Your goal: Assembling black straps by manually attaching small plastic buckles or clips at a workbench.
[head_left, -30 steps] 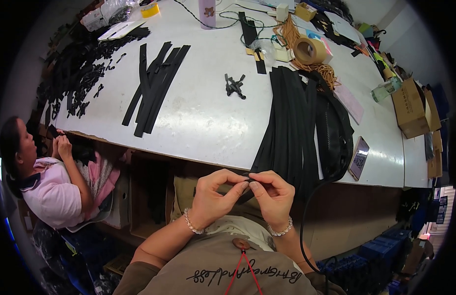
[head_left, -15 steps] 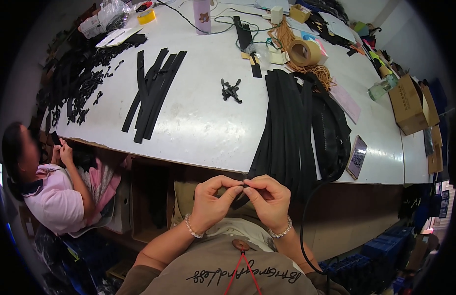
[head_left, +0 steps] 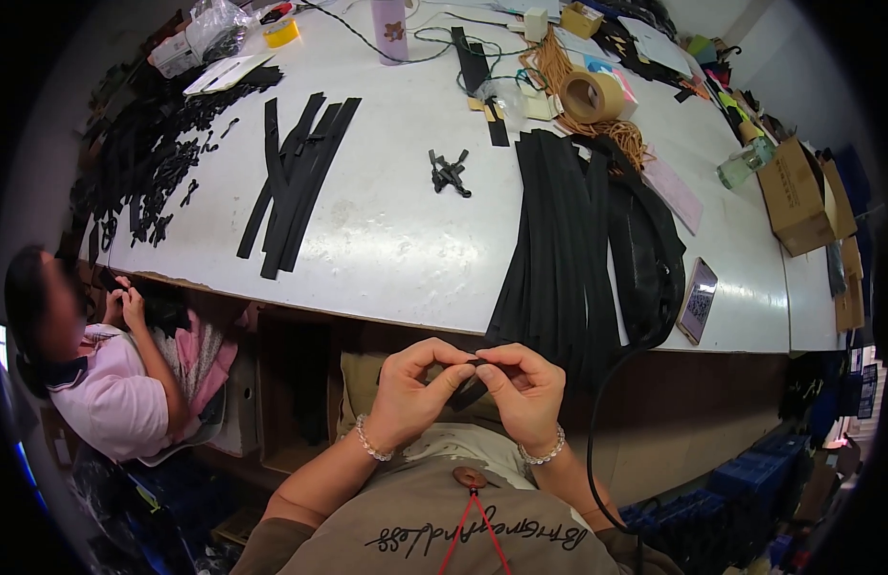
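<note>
My left hand and my right hand meet in front of my body, just off the table's near edge. Both are closed in a pinch, thumbs against fingers, on the end of a black strip that hangs between them. The fingertips hide most of that end, and whatever small part may be there is too small to make out. Just beyond the right hand, a thick bundle of long black strips lies over the table edge. A little pile of small black pieces, like zipper pulls, sits farther off on the white table.
More black strips and a large heap of small black pieces lie left. A black bag, phone, tape roll and carton are right. A co-worker sits at left. A black cable hangs beside my right arm.
My hands keep the same pinch on the strip, with barely any shift. The view has tilted slightly. At left, the co-worker's hands have dropped a little.
</note>
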The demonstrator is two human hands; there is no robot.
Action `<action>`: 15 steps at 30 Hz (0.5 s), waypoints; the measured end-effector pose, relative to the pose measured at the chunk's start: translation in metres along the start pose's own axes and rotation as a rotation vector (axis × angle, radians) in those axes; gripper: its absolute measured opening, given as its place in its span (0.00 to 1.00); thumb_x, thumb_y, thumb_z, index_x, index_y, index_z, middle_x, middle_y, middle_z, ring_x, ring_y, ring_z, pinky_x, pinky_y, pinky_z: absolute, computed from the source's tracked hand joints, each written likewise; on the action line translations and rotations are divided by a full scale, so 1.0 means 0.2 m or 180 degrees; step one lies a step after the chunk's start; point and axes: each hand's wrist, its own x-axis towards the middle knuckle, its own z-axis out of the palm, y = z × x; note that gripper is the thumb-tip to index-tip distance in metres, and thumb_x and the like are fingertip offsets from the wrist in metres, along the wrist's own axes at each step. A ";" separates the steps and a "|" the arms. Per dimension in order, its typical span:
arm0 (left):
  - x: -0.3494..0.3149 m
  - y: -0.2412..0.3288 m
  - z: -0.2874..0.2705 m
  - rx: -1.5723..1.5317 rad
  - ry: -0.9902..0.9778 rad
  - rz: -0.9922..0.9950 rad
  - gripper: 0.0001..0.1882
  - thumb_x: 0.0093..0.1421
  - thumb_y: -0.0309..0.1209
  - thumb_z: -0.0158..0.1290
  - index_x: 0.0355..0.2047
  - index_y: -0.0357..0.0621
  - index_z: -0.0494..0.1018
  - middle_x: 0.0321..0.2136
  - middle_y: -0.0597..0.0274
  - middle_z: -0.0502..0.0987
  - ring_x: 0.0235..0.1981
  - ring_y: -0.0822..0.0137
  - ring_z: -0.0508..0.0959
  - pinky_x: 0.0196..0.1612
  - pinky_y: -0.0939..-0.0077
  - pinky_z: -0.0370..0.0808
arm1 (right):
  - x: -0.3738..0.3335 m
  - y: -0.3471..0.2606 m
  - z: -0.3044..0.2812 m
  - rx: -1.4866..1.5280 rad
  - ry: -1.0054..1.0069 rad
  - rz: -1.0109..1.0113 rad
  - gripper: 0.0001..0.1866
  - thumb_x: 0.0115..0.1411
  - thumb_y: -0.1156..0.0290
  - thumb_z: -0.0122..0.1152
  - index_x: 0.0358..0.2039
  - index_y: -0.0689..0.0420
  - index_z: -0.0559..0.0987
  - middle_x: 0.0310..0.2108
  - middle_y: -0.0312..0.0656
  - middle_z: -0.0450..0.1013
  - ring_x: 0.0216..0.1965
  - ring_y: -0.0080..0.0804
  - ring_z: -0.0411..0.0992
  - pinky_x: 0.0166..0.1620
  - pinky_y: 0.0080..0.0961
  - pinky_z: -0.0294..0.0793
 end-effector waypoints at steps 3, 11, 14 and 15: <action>0.00 -0.03 -0.01 0.0025 -0.0059 0.0177 0.04 0.54 0.23 0.57 0.30 0.36 0.75 0.28 0.65 0.77 0.31 0.79 0.74 0.35 0.85 0.71 | 0.00 -0.01 0.01 0.0073 -0.0027 0.0148 0.06 0.54 0.83 0.59 0.34 0.67 0.77 0.32 0.39 0.74 0.32 0.17 0.71 0.35 0.11 0.70; 0.00 -0.05 0.02 -0.0887 0.0289 -0.0330 0.05 0.57 0.21 0.54 0.34 0.37 0.72 0.30 0.64 0.76 0.32 0.79 0.74 0.36 0.86 0.72 | 0.01 0.02 -0.01 0.0571 -0.0091 0.0616 0.06 0.53 0.82 0.60 0.34 0.65 0.78 0.30 0.38 0.75 0.24 0.15 0.69 0.28 0.11 0.70; 0.01 -0.04 0.02 -0.1034 0.0338 -0.0357 0.05 0.57 0.22 0.54 0.34 0.36 0.72 0.30 0.65 0.76 0.33 0.79 0.74 0.37 0.86 0.72 | 0.02 0.03 -0.03 0.0625 -0.0304 0.0910 0.06 0.56 0.80 0.58 0.35 0.66 0.77 0.31 0.41 0.75 0.22 0.17 0.69 0.26 0.10 0.69; 0.02 -0.03 0.02 -0.1149 0.0375 -0.0370 0.04 0.58 0.22 0.53 0.34 0.36 0.72 0.30 0.65 0.76 0.33 0.79 0.75 0.37 0.86 0.72 | 0.02 0.03 -0.03 0.0625 -0.0304 0.0915 0.06 0.56 0.80 0.58 0.35 0.66 0.77 0.31 0.41 0.75 0.22 0.17 0.69 0.26 0.10 0.69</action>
